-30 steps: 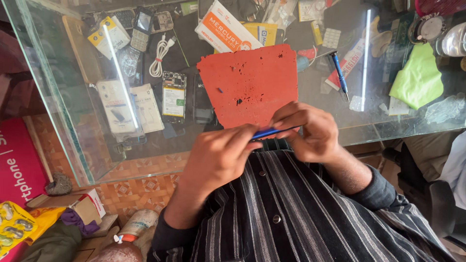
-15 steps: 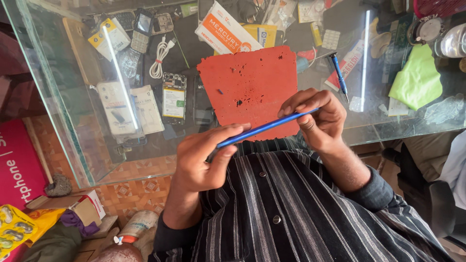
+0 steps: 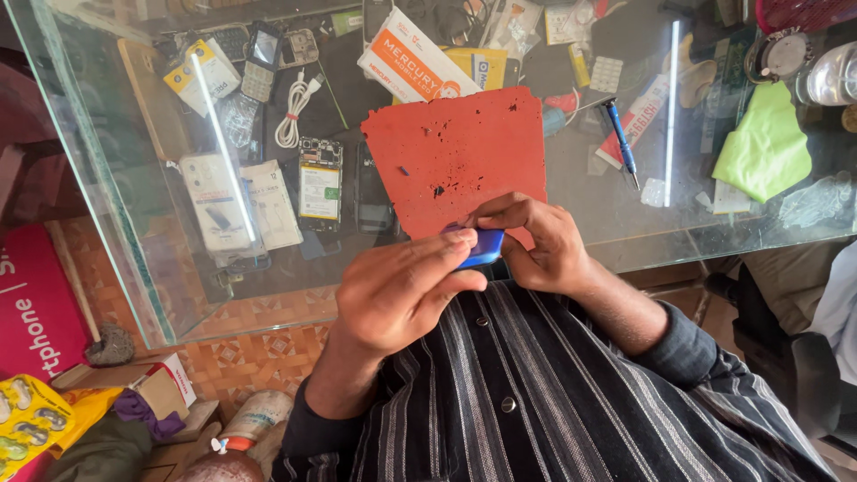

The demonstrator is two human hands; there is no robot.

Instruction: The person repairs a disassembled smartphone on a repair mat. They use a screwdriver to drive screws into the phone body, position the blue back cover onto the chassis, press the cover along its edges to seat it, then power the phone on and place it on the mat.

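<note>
Both hands share the grip on a small blue flat piece (image 3: pixel 480 246), held in the air in front of my chest, just above the near edge of the glass tabletop (image 3: pixel 625 223). My left hand (image 3: pixel 402 286) pinches its near side between thumb and fingertips, closed tight; my right hand (image 3: pixel 536 241) curls over the far side, fingers folded down on it. I cannot tell from this view what the piece is, since the fingers cover most of it. Just beyond it, a red work mat (image 3: pixel 455 152) lies on the glass, speckled with dark bits. Risk one: the piece sits over the tabletop edge, so a slip of either pinch would likely drop it past the glass toward the tiled floor (image 3: pixel 259 348). Risk two: opposing pull from the two hands could bend or snap a thin part. Farther out lie a blue screwdriver (image 3: pixel 622 138), a green cloth (image 3: pixel 766 152) and a white cable (image 3: pixel 295 112) under the glass, well apart.
</note>
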